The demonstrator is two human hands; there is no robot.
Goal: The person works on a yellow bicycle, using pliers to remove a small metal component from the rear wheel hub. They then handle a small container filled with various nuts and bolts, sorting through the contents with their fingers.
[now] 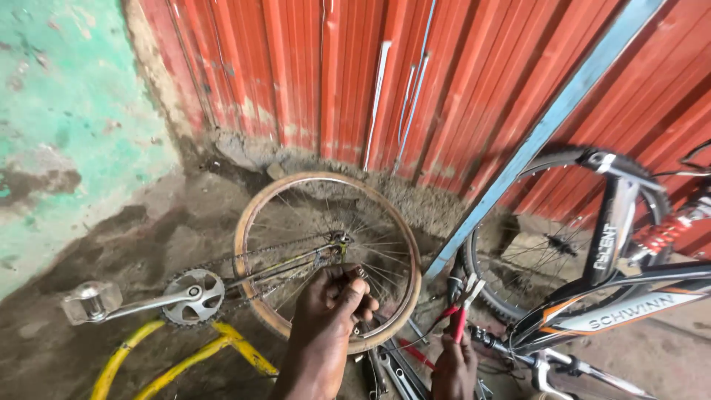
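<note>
So we're crouching over this yellow bike frame lying across the lower left of the frame, with its bare wheel sitting dead centre, no tyre on the rim. Our left hand is pinching something small at the spokes just below the hub; we can't make out what it is. Our right hand, low and right of centre, is closing around red-handled pliers, nose pointing up and slightly right, long axis near vertical.

Progress-wise, we're guessing it's mid-job: chain is on, running left to the crank and pedal, but the rim is still waiting for rubber. Another bike is leaning at right against the red metal wall.
</note>
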